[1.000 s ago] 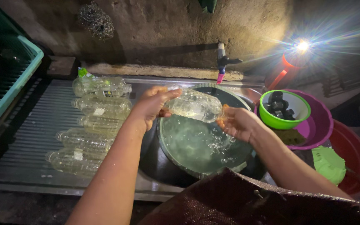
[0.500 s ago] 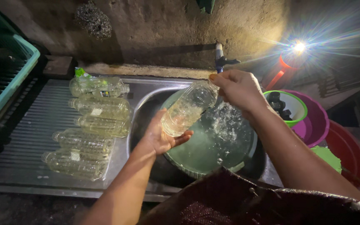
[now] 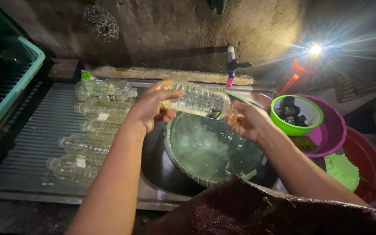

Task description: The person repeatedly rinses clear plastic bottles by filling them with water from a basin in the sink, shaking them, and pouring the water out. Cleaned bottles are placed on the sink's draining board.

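Bottle [image 3: 196, 101], clear plastic, lies level above the water basin [image 3: 175, 150] in the sink, left hand [image 3: 151, 109] closed round its base, right hand [image 3: 246, 119] gripping its neck; advisable to keep it over the basin.

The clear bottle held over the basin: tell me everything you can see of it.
The clear bottle looks like thin transparent plastic, ribbed, with a small dark label patch near one end. It lies roughly level above the water-filled basin, gripped at its ends by the left hand and the right hand. Whether it is capped cannot be told.
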